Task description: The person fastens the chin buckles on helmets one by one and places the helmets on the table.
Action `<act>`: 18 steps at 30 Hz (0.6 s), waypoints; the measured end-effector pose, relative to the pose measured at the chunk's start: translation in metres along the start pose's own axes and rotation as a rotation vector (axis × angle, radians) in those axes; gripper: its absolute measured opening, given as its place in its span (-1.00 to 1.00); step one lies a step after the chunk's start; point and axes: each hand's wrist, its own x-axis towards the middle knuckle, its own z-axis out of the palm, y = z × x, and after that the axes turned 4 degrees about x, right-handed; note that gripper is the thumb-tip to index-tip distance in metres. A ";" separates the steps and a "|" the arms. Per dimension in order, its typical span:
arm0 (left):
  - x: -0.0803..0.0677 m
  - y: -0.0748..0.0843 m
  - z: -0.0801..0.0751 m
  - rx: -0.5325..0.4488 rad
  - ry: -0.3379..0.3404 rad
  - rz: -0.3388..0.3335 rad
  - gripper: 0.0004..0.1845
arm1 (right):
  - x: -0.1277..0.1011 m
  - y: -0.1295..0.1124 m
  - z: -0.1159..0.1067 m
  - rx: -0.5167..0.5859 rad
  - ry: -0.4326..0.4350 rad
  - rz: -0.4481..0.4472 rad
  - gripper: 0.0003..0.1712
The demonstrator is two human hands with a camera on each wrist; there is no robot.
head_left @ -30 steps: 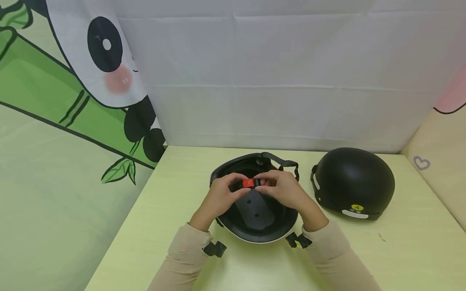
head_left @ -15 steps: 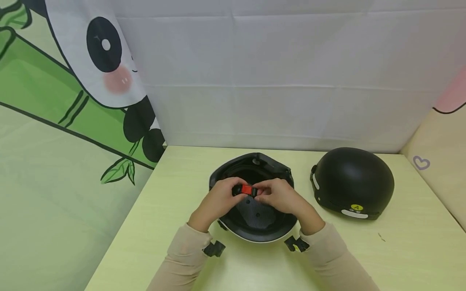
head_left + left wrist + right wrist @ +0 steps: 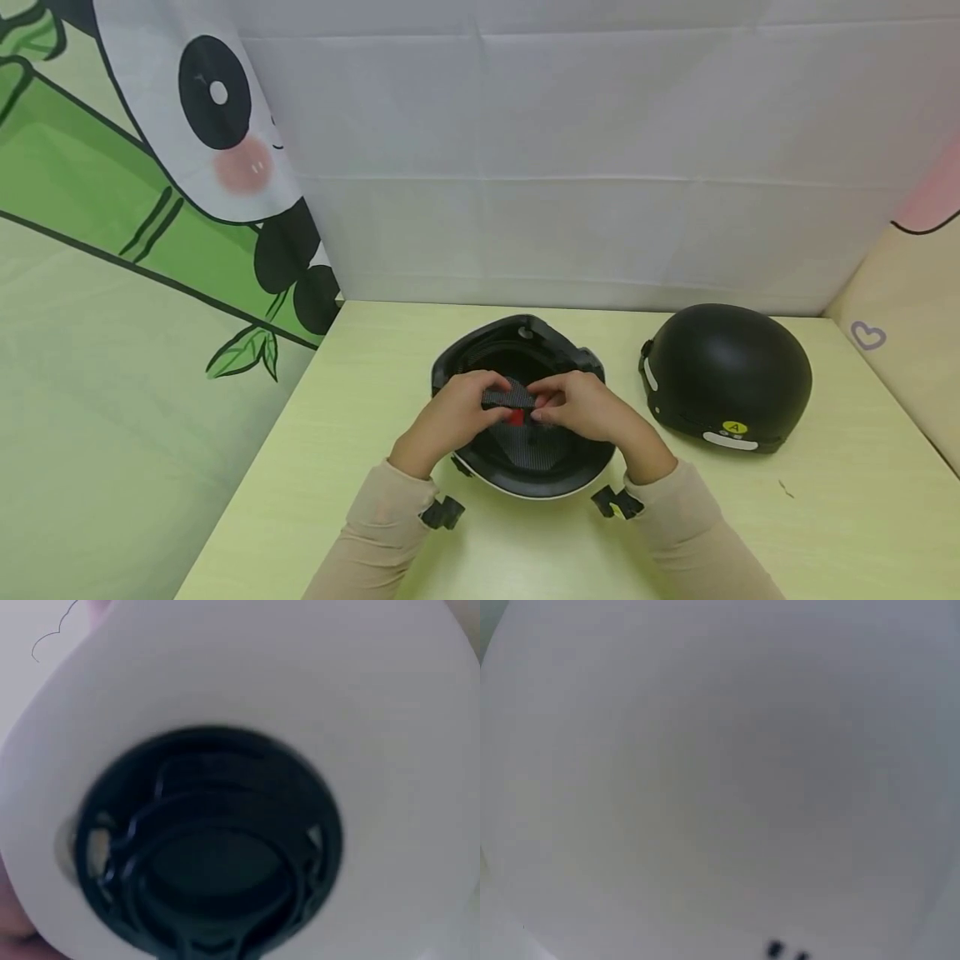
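A helmet (image 3: pixel 534 483) with a black lining lies upside down, its hollow facing up. Over that hollow, my left hand (image 3: pixel 453 410) pinches the chin strap (image 3: pixel 508 393) beside its red buckle (image 3: pixel 516 417). Opposite it, my right hand (image 3: pixel 581 406) pinches the strap's other side close to the buckle, fingertips partly covering it. The left wrist view is filled by the helmet's white shell (image 3: pixel 397 750) with a round dark fitting (image 3: pixel 214 855) on it. Only blurred pale shell (image 3: pixel 720 772) fills most of the right wrist view.
To the right, a matte black helmet (image 3: pixel 727 375) with a yellow "A" sticker sits dome up on the pale yellow table (image 3: pixel 825 533). Behind the table hangs a white cloth (image 3: pixel 585 167); a panda-and-bamboo print (image 3: pixel 150 208) covers the left side.
Both hands have lowered slightly toward the near side with the buckle. The strap loop at the helmet's back right has dropped, and the buckle has turned, showing less red.
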 end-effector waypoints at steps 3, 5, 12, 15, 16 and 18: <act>-0.002 0.002 -0.001 0.001 -0.005 -0.015 -0.68 | -0.003 0.001 -0.002 0.001 0.006 -0.008 -0.56; -0.004 0.003 -0.002 -0.002 -0.003 -0.023 -0.66 | -0.004 0.001 -0.003 0.009 0.002 -0.012 -0.55; -0.016 0.003 -0.004 -0.070 0.096 0.020 -0.66 | -0.007 -0.001 -0.005 0.023 -0.007 -0.024 -0.51; -0.023 0.000 -0.006 -0.097 0.217 0.065 -0.66 | -0.009 -0.003 -0.005 0.007 -0.003 -0.033 -0.51; -0.026 -0.002 -0.007 -0.104 0.263 0.081 -0.65 | -0.010 -0.004 -0.005 0.003 -0.002 -0.037 -0.51; -0.030 -0.005 -0.008 -0.125 0.359 0.113 -0.63 | -0.012 -0.006 -0.005 -0.008 0.005 -0.049 -0.50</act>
